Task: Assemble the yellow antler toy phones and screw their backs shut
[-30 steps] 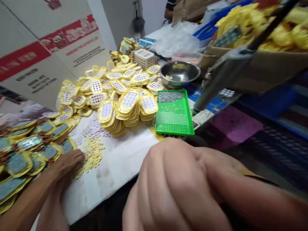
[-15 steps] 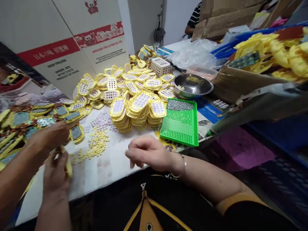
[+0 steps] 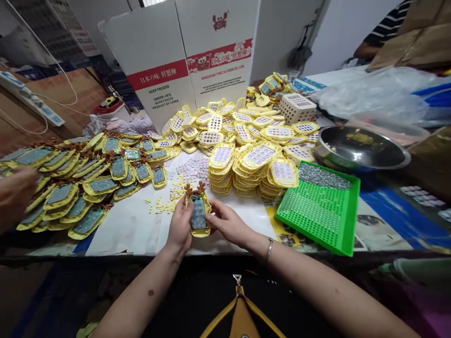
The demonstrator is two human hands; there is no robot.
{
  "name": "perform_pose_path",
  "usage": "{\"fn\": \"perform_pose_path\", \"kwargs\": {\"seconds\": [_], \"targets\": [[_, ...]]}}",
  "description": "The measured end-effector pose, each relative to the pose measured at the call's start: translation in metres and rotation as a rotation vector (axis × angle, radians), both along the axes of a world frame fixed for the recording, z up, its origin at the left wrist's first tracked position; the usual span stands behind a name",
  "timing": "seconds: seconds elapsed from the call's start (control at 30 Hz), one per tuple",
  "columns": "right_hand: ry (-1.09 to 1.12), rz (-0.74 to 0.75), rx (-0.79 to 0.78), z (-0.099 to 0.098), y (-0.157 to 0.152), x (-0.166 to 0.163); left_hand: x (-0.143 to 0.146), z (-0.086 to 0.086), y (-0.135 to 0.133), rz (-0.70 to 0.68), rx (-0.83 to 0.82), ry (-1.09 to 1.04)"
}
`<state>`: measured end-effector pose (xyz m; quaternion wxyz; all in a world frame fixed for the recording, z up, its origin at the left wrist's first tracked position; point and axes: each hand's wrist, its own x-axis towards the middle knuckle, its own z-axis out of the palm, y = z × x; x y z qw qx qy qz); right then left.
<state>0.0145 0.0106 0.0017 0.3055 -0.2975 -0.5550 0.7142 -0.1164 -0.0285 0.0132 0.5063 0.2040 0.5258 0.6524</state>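
Observation:
In front of my body, my left hand point(image 3: 180, 229) is wrapped round a yellow toy phone half point(image 3: 199, 217) with brown antlers on top. A grey-green panel fills its face. My right hand point(image 3: 225, 221) grips its right edge, the thumb lying on the panel. Just beyond are scattered small yellow pieces point(image 3: 162, 204) and pale purple pieces point(image 3: 192, 168). Stacks of yellow covers with white-lilac keypads point(image 3: 260, 157) stand ahead and to the right. On the left lie many antlered yellow halves point(image 3: 63, 193) with the same kind of panel.
A green perforated tray point(image 3: 317, 218) holding small silver bits point(image 3: 324, 176) sits at the right, with a steel bowl point(image 3: 366, 162) behind it. A beige basket point(image 3: 298, 107) and a white carton point(image 3: 214, 70) stand at the back. A co-worker's blurred hand point(image 3: 17, 192) is at far left.
My left hand has come from beside the co-worker's hand to the middle with the toy phone half. My right hand now grips it too. The co-worker's hand has drawn away left; my view has turned left.

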Motion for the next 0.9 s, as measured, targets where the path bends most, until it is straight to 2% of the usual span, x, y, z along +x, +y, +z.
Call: {"fn": "perform_pose_path", "kwargs": {"seconds": [0.07, 0.13, 0.2, 0.3, 0.33, 0.4, 0.5, 0.63, 0.7, 0.77, 0.9], "targets": [[0.050, 0.057, -0.027, -0.001, 0.002, 0.002, -0.004, -0.001, 0.001, -0.147, -0.069, -0.224], [-0.035, 0.111, 0.082, 0.003, 0.006, 0.008, -0.011, -0.002, 0.002, -0.299, -0.129, -0.419], [-0.224, 0.030, 0.397, 0.016, 0.013, 0.015, -0.018, -0.003, 0.003, -0.352, -0.105, -0.534], [-0.514, -0.300, 1.013, 0.046, 0.033, 0.025, -0.028, -0.006, 0.004, -0.341, 0.000, -0.625], [-0.603, -0.375, 1.167, 0.056, 0.042, 0.026, -0.030, -0.007, 0.005, -0.354, 0.030, -0.649], [-0.807, -0.389, 1.375, 0.073, 0.062, 0.023, -0.035, -0.009, 0.005, -0.407, 0.091, -0.687], [-1.059, -0.239, 1.471, 0.087, 0.088, 0.010, -0.040, -0.014, 0.004, -0.467, 0.184, -0.686], [-1.166, -0.113, 1.499, 0.090, 0.102, -0.001, -0.046, -0.020, 0.004, -0.478, 0.217, -0.637], [-1.179, -0.134, 1.540, 0.089, 0.100, 0.000, -0.048, -0.019, 0.006, -0.442, 0.221, -0.621], [-1.168, -0.215, 1.635, 0.089, 0.092, 0.004, -0.047, -0.014, 0.008, -0.391, 0.228, -0.614], [-1.071, -0.339, 1.859, 0.087, 0.059, 0.016, -0.043, 0.001, 0.009, -0.363, 0.271, -0.600]]}}
